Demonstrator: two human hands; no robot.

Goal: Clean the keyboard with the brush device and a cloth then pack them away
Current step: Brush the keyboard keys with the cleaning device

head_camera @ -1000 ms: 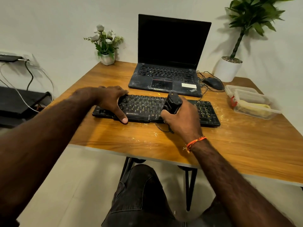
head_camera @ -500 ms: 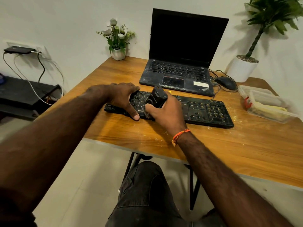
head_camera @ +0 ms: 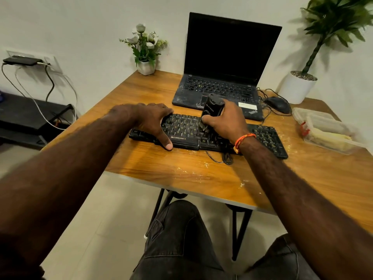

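right hand [head_camera: 226, 120] grips the brush device [head_camera: 212, 112] mid-frame, bristles on the keyboard [head_camera: 185, 130], left hand [head_camera: 155, 120] flat, holding its left end.

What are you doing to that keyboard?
A person is cleaning it. The left hand presses down on the black keyboard to steady it, thumb over the front edge. The right hand grips a black brush device upright, its bristles on the middle keys. Crumbs lie scattered on the wooden table. A dusty laptop sits open behind.
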